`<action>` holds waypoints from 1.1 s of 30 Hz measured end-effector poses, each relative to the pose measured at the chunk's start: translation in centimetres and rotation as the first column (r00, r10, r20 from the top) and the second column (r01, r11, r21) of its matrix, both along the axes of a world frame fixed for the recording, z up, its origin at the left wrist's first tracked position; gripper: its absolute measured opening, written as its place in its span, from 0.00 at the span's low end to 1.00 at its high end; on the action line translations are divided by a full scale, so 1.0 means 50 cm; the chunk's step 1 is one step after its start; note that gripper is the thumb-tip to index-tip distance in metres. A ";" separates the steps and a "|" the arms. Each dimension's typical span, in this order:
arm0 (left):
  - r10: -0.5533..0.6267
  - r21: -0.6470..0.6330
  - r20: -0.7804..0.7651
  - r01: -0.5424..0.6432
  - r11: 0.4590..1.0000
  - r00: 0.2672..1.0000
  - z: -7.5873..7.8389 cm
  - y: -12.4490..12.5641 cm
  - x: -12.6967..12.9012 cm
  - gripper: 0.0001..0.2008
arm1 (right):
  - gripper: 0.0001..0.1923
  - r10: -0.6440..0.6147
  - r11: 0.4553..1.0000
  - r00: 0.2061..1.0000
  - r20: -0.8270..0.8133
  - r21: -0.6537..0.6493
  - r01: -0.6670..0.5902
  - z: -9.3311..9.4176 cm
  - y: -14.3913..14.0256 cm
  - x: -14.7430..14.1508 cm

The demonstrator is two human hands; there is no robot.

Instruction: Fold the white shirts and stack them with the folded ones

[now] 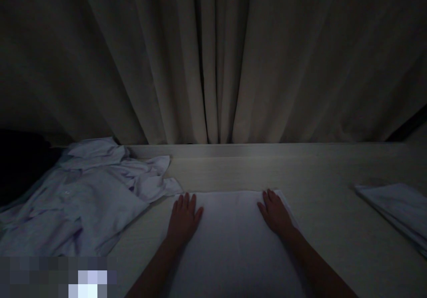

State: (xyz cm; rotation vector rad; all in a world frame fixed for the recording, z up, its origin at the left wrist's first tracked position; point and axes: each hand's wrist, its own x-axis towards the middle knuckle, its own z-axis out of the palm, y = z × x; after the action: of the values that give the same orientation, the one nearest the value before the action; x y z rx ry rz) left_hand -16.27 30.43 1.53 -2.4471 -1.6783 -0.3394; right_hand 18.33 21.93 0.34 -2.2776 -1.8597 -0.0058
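White cloth (233,240) sits flat at your 6 o'clock, your left hand (183,218) and right hand (275,213) spread palm-down on its far corners, looks half-folded, with the crumpled pile (83,200) at 9 o'clock left and one folded piece (396,209) at 3.

2 hands: left hand (183,215), right hand (274,211); 1 flat white cloth (230,244), 1 crumpled garment pile (83,200), 1 folded stack (396,209), 1 table (327,169).

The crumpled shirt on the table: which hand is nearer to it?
Left. The left hand lies flat on the white cloth, just beside the shirt. The right hand presses the cloth's far side.
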 end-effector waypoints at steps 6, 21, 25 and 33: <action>0.029 0.029 0.038 -0.030 0.999 0.999 -0.024 0.008 -0.016 0.31 | 0.34 -0.009 1.000 1.000 0.012 -0.015 0.009 -0.009 0.006 0.002; 0.179 0.002 -0.030 -0.179 0.984 0.983 -0.007 -0.009 -0.008 0.35 | 0.33 -0.133 0.990 0.980 0.150 -0.032 0.139 -0.014 0.001 0.023; 0.206 0.001 -0.013 -0.206 0.979 0.979 0.029 -0.024 -0.002 0.34 | 0.33 -0.136 0.990 0.985 0.110 -0.022 0.139 0.026 -0.001 0.024; -0.121 0.214 0.077 0.102 0.972 0.990 -0.041 -0.302 -0.174 0.34 | 0.30 0.084 0.962 0.993 0.087 0.253 -0.104 0.004 -0.290 0.010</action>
State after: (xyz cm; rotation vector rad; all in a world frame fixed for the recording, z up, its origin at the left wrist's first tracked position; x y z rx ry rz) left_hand -24.98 15.33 -0.51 -2.4057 -1.4558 -0.6167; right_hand 18.85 7.45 0.53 -2.0384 -1.8777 -0.3057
